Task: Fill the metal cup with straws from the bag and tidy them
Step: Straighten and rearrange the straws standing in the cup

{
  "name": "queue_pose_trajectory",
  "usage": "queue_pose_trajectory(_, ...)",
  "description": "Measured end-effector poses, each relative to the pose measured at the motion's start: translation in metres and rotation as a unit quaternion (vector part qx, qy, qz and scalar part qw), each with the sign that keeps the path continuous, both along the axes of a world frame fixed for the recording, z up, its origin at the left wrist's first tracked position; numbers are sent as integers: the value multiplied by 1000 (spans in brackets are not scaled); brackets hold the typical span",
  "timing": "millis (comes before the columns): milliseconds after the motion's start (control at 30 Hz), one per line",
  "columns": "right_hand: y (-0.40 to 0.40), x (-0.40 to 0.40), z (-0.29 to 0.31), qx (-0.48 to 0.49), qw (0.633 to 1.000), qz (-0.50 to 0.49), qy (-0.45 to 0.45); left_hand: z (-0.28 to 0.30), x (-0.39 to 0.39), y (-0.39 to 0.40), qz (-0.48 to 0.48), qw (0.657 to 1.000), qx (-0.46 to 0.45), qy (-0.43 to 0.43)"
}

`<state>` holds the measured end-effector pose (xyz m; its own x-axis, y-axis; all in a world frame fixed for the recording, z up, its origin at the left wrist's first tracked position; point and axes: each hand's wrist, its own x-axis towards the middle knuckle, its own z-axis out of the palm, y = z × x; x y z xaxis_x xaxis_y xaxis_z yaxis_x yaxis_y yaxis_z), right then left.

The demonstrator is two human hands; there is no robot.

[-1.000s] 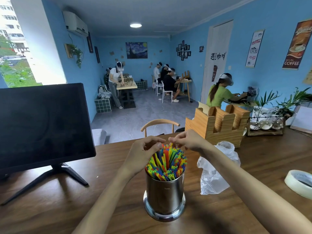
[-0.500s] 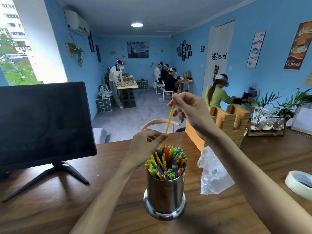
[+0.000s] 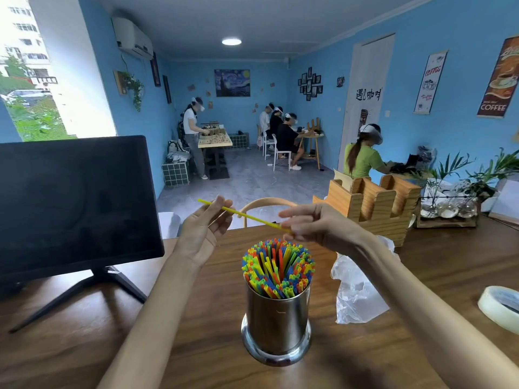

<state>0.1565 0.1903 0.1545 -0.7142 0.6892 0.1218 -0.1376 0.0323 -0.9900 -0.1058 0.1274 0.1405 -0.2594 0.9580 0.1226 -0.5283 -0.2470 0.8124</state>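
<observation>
Risk sits mostly with the single yellow straw (image 3: 247, 216), held level above and just behind the metal cup (image 3: 276, 318). Left of the cup, the left hand (image 3: 205, 228) has its fingers half curled, thumb and fingertips pinching the straw near its far end. Thin, smooth plastic like this can slide out of a light pinch or kink if the two hands twist against each other. In the cup itself, red, blue, green and yellow straws (image 3: 278, 266) stand packed and fanned out past the rim; pushing one more in at a slant could lever neighbours out or bend it. The cup is polished steel, a plain cylinder on a flared foot, standing on the wood-grain surface (image 3: 84, 332); a knock from a forearm could probably tip it. Right of the cup, the right hand (image 3: 317, 224) pinches the straw's other end. Beyond it lies the crumpled clear plastic bag (image 3: 356, 290), light enough to be swept off.
</observation>
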Motion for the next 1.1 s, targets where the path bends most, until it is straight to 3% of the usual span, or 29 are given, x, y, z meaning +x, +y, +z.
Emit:
queue_pose_trajectory(67, 2, 0, -6, 96, 990, -1, -103, 1, 6, -2, 55, 996, 42, 48)
queue_pose_trajectory(133, 7, -2, -9, 159, 977, -59, -127, 1, 11, -4, 118, 981, 79, 134)
queue_pose_trajectory(267, 16, -4, -17, 208, 934, -205, -205, 1, 24, -9, 192, 918, 154, 311)
queue_pose_trajectory(400, 17, -4, -27, 212, 909, -162, -320, -8, 43, -12, 186, 883, 179, 391)
queue_pose_trajectory(567, 15, -7, -34, 185, 913, -163, -324, -35, 54, -4, 142, 868, 119, 460)
queue_pose_trajectory(700, 18, -7, -34, 175, 917, -190, -303, -46, 52, -1, 125, 831, 98, 534)
queue_pose_trajectory(900, 24, -8, -22, 221, 901, -224, -297, -36, 39, 0, 24, 817, 54, 573)
queue_pose_trajectory(1100, 23, -6, 7, 291, 866, -251, -319, -31, 42, 0, 31, 830, 59, 554)
